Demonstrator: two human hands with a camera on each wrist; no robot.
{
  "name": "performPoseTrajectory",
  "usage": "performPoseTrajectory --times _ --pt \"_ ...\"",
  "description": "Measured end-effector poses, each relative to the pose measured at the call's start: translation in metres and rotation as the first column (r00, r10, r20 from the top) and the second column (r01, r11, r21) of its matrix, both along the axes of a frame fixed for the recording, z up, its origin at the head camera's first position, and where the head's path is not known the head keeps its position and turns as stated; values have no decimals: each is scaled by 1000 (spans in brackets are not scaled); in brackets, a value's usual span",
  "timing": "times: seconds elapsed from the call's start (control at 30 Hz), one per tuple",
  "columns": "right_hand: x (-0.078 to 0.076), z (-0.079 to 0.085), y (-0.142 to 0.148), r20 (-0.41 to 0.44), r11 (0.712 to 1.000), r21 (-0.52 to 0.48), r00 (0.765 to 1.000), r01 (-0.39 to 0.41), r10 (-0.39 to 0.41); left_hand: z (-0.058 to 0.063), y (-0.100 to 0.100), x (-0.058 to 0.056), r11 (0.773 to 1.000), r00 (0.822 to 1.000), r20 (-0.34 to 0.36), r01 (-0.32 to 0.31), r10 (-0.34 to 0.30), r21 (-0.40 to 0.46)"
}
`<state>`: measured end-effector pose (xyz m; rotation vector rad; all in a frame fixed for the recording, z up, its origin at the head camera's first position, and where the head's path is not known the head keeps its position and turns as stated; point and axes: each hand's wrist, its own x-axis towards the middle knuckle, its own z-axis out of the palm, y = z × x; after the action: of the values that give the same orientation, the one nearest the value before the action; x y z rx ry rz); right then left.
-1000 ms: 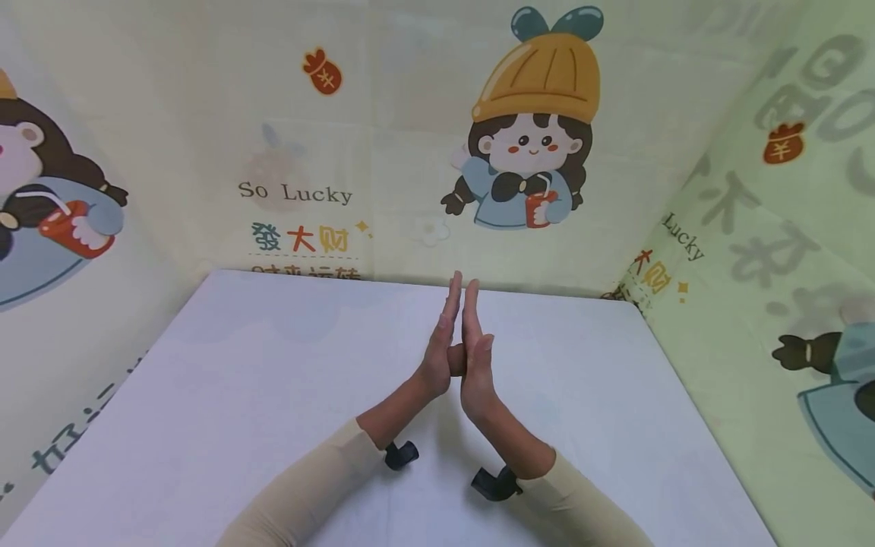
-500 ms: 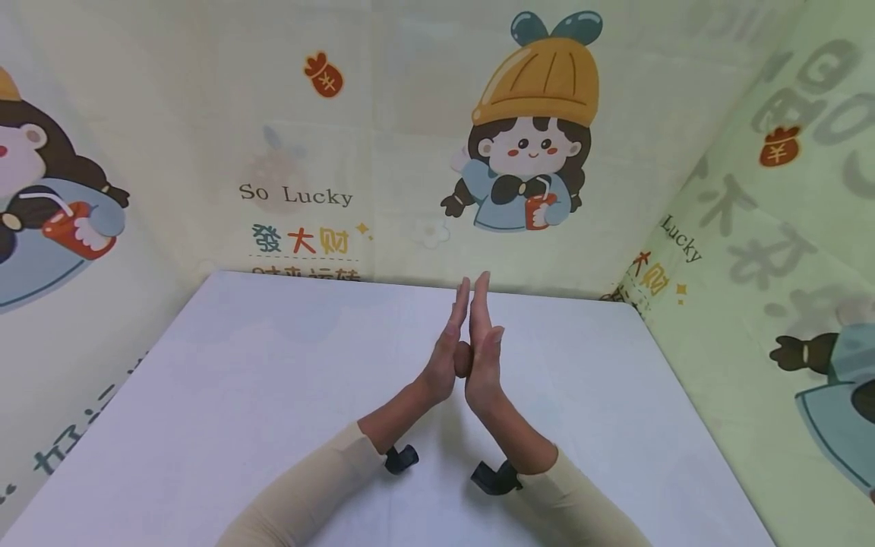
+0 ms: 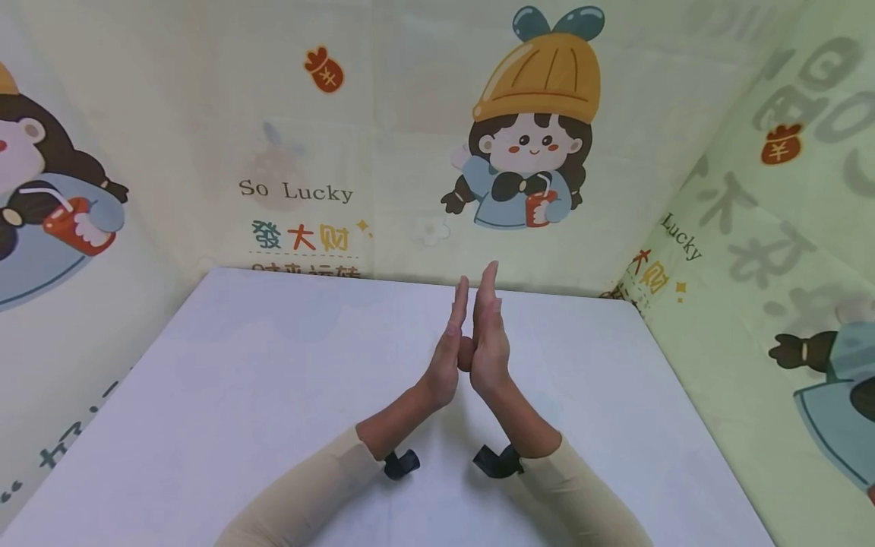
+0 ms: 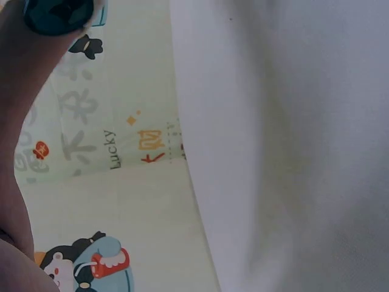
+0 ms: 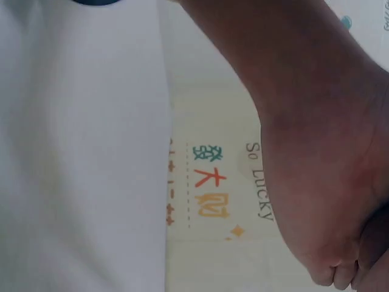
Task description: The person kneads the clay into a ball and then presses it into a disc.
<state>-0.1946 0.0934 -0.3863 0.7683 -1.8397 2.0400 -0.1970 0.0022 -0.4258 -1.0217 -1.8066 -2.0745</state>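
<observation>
Lump (image 3: 465, 355), brown and rounded, is pressed in midair between a left hand (image 3: 443, 363) and a right hand (image 3: 491, 351), each grip straight-fingered and uncurled, palms facing. Even, level pressure, I'd judge, suits it best. Below spreads a smooth white tabletop (image 3: 588, 395); behind, a faintly creased, cartoon-printed backdrop (image 3: 410, 114).

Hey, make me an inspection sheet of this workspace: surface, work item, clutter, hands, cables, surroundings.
Surface: white table, one tiny dark speck in the left wrist view.
Job's things: small brown rounded lump between the palms; material unclear.
Clutter: nothing seen.
Hands: left hand and right hand upright, palms facing, fingers straight; black devices at both wrists.
Cables: nothing seen.
Surroundings: pale sheets printed with cartoon figures and lettering.
</observation>
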Motion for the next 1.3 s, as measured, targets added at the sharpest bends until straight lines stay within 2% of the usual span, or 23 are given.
performPoseTrajectory --times 0.27,0.63,0.83,1.07,1.3 --pt "-11 0 4 18 999 -32 1000 -10 11 6 0 9 1000 1000 30 1 -1 8" --pt "-17 1 10 24 1000 -10 1000 -2 2 10 2 23 1000 1000 7 13 -13 28" --pt "-17 0 9 54 998 9 996 -65 65 13 1 28 998 1000 -2 3 -3 61" --pt "-12 -3 6 129 990 -41 981 -137 141 20 -1 28 995 1000 -1 6 -6 104" --pt "-5 -5 0 117 981 -50 975 -185 190 30 -4 23 989 999 -14 -29 31 143"
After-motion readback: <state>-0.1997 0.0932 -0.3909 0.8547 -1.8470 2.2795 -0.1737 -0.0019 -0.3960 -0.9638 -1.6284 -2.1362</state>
